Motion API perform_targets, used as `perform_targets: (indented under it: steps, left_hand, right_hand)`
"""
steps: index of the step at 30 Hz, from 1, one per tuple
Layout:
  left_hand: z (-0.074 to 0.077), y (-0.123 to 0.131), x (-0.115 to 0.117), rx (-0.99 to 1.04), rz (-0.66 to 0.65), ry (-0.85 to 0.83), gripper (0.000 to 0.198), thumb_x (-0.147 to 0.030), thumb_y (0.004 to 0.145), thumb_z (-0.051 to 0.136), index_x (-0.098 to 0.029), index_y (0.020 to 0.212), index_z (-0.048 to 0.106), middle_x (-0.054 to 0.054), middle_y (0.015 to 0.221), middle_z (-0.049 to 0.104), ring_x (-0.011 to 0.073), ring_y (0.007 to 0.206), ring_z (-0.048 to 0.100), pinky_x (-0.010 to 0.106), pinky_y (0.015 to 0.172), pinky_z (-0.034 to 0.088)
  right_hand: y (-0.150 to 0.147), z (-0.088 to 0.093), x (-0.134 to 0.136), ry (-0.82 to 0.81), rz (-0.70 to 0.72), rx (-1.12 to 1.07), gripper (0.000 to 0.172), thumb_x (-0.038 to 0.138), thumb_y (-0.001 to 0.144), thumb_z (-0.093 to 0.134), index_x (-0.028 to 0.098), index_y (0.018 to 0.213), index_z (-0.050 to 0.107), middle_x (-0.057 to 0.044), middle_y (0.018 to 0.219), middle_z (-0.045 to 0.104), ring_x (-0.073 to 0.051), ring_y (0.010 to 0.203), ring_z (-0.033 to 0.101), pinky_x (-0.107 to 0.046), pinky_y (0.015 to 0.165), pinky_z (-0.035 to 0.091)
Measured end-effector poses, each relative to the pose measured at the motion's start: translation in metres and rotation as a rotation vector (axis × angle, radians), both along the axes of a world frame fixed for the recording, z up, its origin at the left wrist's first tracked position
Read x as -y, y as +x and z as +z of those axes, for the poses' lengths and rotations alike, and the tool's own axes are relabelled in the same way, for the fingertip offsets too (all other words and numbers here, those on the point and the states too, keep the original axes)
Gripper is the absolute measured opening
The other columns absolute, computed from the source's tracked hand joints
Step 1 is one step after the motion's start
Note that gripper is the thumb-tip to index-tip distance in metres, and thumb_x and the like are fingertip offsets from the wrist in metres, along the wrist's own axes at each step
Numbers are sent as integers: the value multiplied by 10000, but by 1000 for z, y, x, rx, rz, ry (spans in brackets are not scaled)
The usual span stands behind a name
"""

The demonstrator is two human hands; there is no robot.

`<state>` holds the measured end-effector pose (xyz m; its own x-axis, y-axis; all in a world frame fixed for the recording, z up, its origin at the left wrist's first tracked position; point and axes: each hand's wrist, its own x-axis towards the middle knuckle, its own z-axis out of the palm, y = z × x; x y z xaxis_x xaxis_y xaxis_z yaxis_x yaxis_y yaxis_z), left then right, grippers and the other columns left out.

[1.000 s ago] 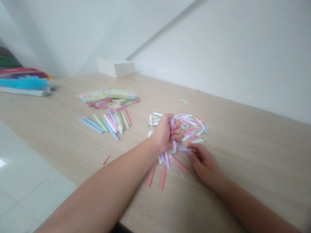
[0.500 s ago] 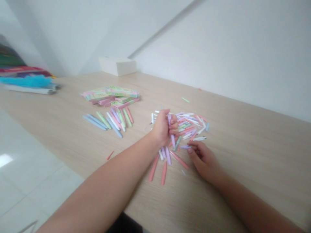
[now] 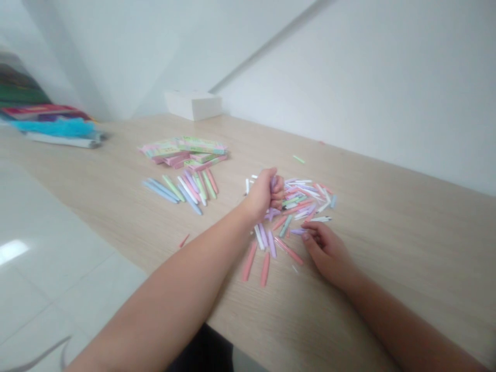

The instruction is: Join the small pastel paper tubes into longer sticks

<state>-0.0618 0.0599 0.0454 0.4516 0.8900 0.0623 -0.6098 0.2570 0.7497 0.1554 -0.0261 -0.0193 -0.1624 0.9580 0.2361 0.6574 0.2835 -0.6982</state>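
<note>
My left hand (image 3: 266, 195) is closed in a fist above the loose pen parts, with a bit of a purple pen barrel (image 3: 273, 183) showing between thumb and fingers. Just below the fist are purple pieces (image 3: 273, 213), partly blurred. My right hand (image 3: 327, 250) rests low at the table and pinches a small purple pen part (image 3: 298, 231) between thumb and fingertips. A heap of white, pink, purple and green pen parts (image 3: 304, 199) lies beyond both hands. Nearer to me are two coral barrels (image 3: 265, 269) and a purple barrel (image 3: 272, 244).
Several pastel pens (image 3: 189, 188) lie in a loose row at the left. Behind them are stacked pink and green boxes (image 3: 201, 145). A white box (image 3: 197, 106) stands against the wall. Blue wrapping (image 3: 58, 127) lies far left, near the table edge.
The purple barrel that stuck out below my left fist no longer projects as before; purple pieces now show beneath it. My right hand keeps its pinch. The whole view has shifted slightly.
</note>
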Motion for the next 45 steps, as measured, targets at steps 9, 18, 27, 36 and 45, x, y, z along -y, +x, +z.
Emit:
perform_targets:
  steps: [9,18,27,36,45]
  left_hand:
    - [5,-55,-29,-103,272,115,489,-486,957,373,-208,558,321,-68,484,191,65,356,157,212,384,215]
    - [-12,-63,-48,-149,427,42,484,-509,951,468,-217,593,326,-66,475,232,69,350,178,217,379,205]
    - [-18,-58,-51,-330,454,264,499,-489,974,339,-215,557,321,-58,467,210,74,360,197,220,398,258]
    - [-20,-52,-49,-356,454,320,521,-500,980,388,-208,551,342,-51,465,234,77,376,233,224,412,253]
    - [-19,-49,-47,-288,445,263,524,-503,974,486,-198,566,363,-47,458,265,72,382,252,220,424,229]
  right_hand:
    - [0,2,2,14,-11,7,276,442,989,555,231,1158,611,-59,942,707,-217,832,677,-360,728,550]
    - [1,1,1,10,-3,0,276,448,982,565,239,1159,605,-53,918,694,-212,809,673,-351,694,549]
    - [1,1,1,19,7,1,267,442,981,570,241,1153,609,-49,901,692,-207,787,669,-343,670,548]
    - [4,-1,1,15,1,27,280,456,985,567,245,1163,613,-50,915,700,-210,800,679,-345,681,550]
    - [3,0,1,25,-7,33,298,452,987,559,255,1210,590,-38,879,675,-200,748,656,-333,633,525]
